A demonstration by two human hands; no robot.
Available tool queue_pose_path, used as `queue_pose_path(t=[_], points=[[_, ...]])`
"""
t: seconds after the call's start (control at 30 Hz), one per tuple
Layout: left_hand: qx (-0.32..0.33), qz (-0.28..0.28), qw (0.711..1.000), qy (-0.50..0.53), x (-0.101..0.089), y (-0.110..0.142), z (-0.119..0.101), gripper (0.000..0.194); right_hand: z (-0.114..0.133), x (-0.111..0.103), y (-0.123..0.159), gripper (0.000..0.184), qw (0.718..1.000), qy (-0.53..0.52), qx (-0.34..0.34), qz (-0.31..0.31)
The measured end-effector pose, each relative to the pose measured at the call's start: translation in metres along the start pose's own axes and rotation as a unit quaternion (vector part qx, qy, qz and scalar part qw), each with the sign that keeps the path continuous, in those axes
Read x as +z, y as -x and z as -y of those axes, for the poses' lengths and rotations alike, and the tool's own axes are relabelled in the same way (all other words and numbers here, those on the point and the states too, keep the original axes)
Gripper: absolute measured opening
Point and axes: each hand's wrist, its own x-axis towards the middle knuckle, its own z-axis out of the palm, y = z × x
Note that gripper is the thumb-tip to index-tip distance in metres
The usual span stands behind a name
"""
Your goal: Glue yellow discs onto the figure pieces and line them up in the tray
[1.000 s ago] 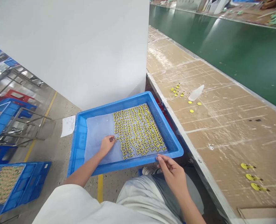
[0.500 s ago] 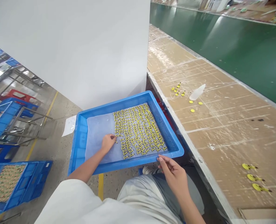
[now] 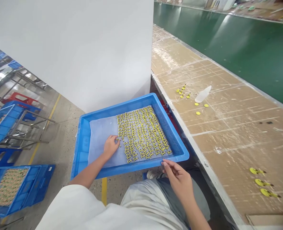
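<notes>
A blue plastic tray is in front of me, lined with a pale sheet. Rows of small yellow-and-black figures cover the right part of the sheet. Inside the tray, at the left edge of these rows, my left hand has its thumb and forefinger closed around a small figure, mostly hidden by the fingers. My right hand is at the tray's near right corner, thumb and forefinger pinched on the rim and the other fingers curled.
To the right runs a cardboard-covered bench beside a green belt. On the bench are a white pointed bottle, yellow discs and yellow figures. A white panel stands behind the tray. Blue crates are at left.
The thumb and forefinger of my left hand have parted slightly around the small piece. My right hand stays at the rim. The view has shifted very slightly.
</notes>
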Motion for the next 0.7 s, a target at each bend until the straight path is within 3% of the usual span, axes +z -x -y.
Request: queue_pose_path(t=[0.13, 0.7], points=[[0.033, 0.014, 0.999, -0.007, 0.005, -0.005, -0.011, 0.027, 0.001, 0.000, 0.001, 0.052, 1.000, -0.002, -0.002, -0.002], [0.003, 0.058, 0.998, -0.018, 0.010, -0.009, -0.016, 0.024, 0.002, 0.001, 0.001, 0.050, 1.000, -0.011, -0.010, -0.009]])
